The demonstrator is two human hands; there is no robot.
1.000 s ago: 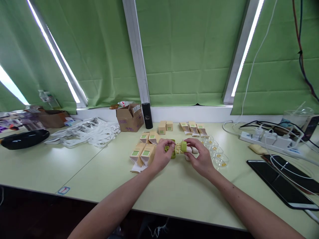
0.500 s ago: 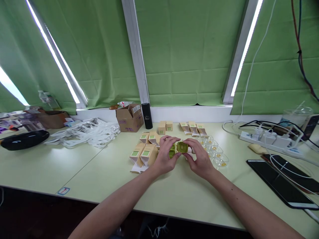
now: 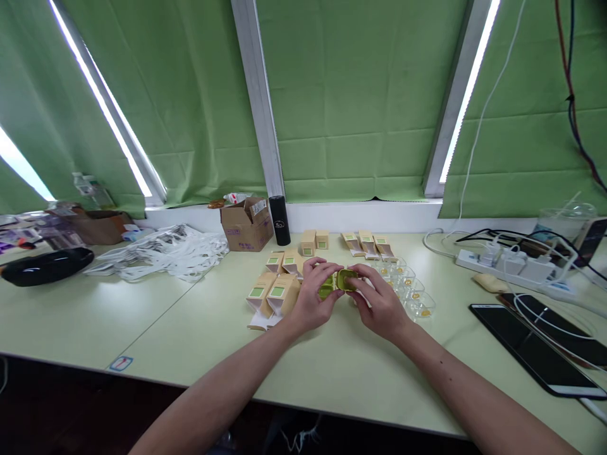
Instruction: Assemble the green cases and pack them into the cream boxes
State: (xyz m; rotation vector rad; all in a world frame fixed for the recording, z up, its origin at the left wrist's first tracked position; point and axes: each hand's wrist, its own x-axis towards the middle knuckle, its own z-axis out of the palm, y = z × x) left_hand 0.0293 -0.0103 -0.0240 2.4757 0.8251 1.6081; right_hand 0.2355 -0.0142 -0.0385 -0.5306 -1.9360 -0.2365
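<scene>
Between my two hands is a small olive-green case [image 3: 347, 279], its hollow side facing me. My left hand [image 3: 315, 294] grips it from the left, with more green showing between the fingers. On the other side my right hand [image 3: 380, 301] holds the case by its right edge, some fingers at its hollow. Left of my hands stand several tan cartons with green labels [image 3: 283, 294], with white flaps at the front. Several clear plastic cups with yellow bits inside [image 3: 420, 306] sit just right of my right hand. More tan cartons [image 3: 367, 244] lie behind.
A brown cardboard box [image 3: 246, 226] and a black cylinder [image 3: 279, 221] stand at the back. White straps [image 3: 165, 253] are heaped on the left, near a glossy black object [image 3: 47, 266]. On the right are a power strip [image 3: 515, 270], cables and a dark tablet [image 3: 531, 347].
The green case has tilted slightly, and my right fingers have shifted over its hollow side. The white piece under it no longer shows. Both arms are nearly where they were.
</scene>
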